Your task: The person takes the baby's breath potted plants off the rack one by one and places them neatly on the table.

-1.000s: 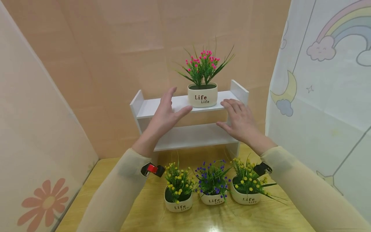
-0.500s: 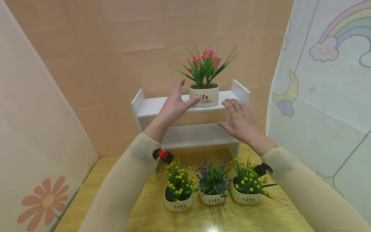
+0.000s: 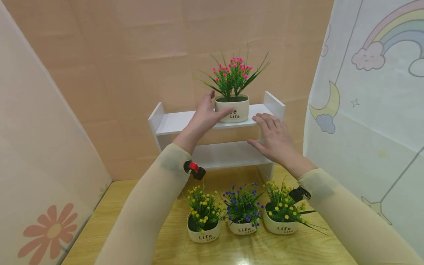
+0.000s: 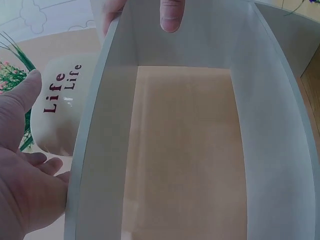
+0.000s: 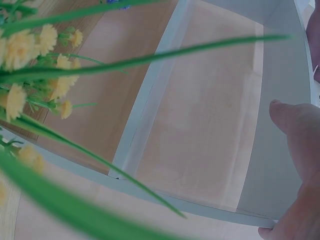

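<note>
A cream "Life" flowerpot point(image 3: 241, 107) with pink flowers stands upright on the top board of a white two-tier shelf point(image 3: 175, 121). My left hand point(image 3: 204, 117) is at the pot's left side, thumb stretched across the front and fingers around the left end; in the left wrist view the thumb and fingers are spread beside the pot point(image 4: 60, 107). My right hand point(image 3: 277, 139) rests its fingertips on the top board's front edge, right of the pot, with the thumb hanging straight below the board. The right wrist view shows that thumb point(image 5: 285, 112) against the shelf.
On the wooden table point(image 3: 116, 221) before the shelf stand a left yellow-flowered pot point(image 3: 203, 235), a purple-flowered pot point(image 3: 244, 228) and a right yellow-flowered pot point(image 3: 281, 226), below my forearms. A peach backdrop point(image 3: 132, 73) hangs behind, with a patterned white sheet point(image 3: 351, 154) on the right.
My left hand has moved right and slightly up to the pink-flowered pot, its thumb now in front of the pot's lettering. My right hand and the pots have stayed in place.
</note>
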The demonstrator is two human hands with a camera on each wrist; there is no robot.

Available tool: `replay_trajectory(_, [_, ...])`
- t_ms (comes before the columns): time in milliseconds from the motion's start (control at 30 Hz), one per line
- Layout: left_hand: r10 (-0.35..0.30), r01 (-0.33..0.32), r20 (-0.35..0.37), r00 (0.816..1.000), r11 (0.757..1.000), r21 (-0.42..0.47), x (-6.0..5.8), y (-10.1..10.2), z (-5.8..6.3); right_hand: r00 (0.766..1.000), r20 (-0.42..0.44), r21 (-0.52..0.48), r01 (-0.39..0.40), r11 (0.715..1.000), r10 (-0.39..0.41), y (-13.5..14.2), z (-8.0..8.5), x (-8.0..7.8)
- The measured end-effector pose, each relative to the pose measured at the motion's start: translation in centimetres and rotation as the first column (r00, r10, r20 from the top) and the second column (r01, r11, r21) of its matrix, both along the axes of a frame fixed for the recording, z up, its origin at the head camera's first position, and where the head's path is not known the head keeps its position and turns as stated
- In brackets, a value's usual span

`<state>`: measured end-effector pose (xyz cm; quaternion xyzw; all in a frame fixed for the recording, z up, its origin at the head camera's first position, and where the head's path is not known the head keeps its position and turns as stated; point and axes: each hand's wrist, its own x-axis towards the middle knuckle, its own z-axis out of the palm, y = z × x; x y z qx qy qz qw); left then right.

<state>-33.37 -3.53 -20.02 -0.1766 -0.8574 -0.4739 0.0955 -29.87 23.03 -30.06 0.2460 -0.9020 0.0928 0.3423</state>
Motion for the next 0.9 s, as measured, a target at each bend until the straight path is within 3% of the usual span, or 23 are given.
replay_trajectory(333, [-0.071, 0.071, 0.001, 0.997, 0.991, 0.114, -0.7, 0.7, 0.0, 1.000, -0.018, -0.002, -0.012, 1.000, 0.012, -0.2, 0.1, 0.2])
replay_trajectory(900, [-0.115, 0.103, 0.064, 0.991, 0.981, 0.166, -1.2, 0.9, -0.2, 1.000, -0.003, -0.006, -0.008, 1.000, 0.008, -0.1, 0.1, 0.2])
